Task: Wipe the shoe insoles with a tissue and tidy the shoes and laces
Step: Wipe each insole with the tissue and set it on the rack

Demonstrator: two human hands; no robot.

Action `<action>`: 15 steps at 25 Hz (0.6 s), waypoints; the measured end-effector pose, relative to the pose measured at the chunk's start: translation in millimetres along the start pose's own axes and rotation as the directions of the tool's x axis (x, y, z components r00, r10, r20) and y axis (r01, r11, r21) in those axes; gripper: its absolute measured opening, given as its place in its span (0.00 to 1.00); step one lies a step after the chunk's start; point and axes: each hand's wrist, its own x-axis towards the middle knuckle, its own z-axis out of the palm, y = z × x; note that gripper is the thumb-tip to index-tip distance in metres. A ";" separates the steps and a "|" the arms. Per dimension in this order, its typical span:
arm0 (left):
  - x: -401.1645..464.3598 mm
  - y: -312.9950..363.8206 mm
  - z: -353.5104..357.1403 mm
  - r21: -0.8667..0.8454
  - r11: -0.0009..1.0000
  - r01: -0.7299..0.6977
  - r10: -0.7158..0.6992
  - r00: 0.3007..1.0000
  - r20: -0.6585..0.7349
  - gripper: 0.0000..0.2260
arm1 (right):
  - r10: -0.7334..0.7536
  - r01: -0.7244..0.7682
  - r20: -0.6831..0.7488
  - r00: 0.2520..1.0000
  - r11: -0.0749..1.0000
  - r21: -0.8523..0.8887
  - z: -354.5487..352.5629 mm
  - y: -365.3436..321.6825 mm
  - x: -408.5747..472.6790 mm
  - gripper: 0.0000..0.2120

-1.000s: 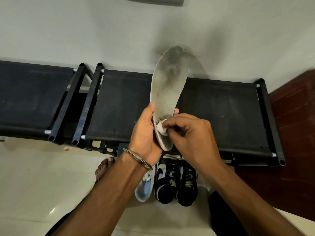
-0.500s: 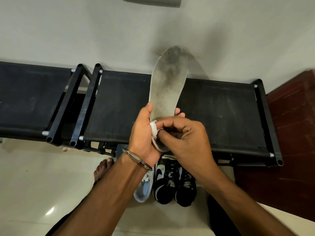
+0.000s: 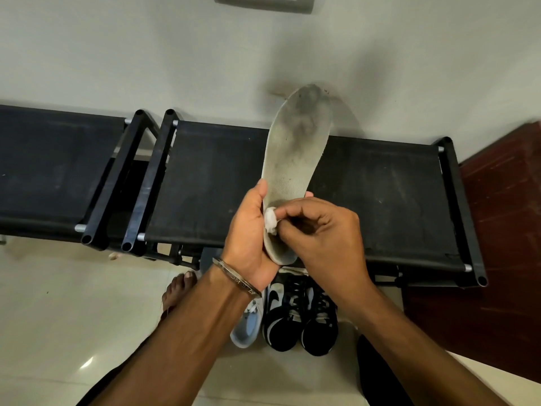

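Left hand [image 3: 248,230] grips insole [image 3: 292,159] at heel end, held upright above shoes [image 3: 298,315]; right hand [image 3: 319,238] pinches tissue [image 3: 270,221] vs. its surface. Insole prob. light, thin, floppy: support near heel, wipe w/ light pressure.

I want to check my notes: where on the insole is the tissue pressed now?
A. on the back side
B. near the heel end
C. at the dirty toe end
B: the right hand pinches the tissue against the insole near its heel end, far from the dark toe.
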 end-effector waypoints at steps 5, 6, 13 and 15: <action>-0.1 9.3 -4.9 0.017 1.000 -0.003 0.004 1.000 -0.022 0.29 | 0.109 -0.153 0.359 0.927 0.984 0.097 -9.9 -6.3 -0.4 0.07; 0.0 10.2 -5.6 0.020 1.000 -0.003 0.003 1.000 -0.030 0.28 | 0.094 -0.138 0.364 0.927 0.985 0.099 -8.7 -7.7 -1.0 0.07; -2.0 -7.6 -0.5 0.024 1.000 -0.005 0.005 1.000 0.007 0.26 | 0.076 -0.079 -0.082 0.994 0.996 -0.037 -2.7 0.1 4.7 0.07; 0.2 -4.8 -3.3 0.029 1.000 -0.002 0.002 1.000 -0.004 0.26 | 0.138 -0.139 0.021 0.990 0.989 0.048 -3.6 -0.9 4.5 0.07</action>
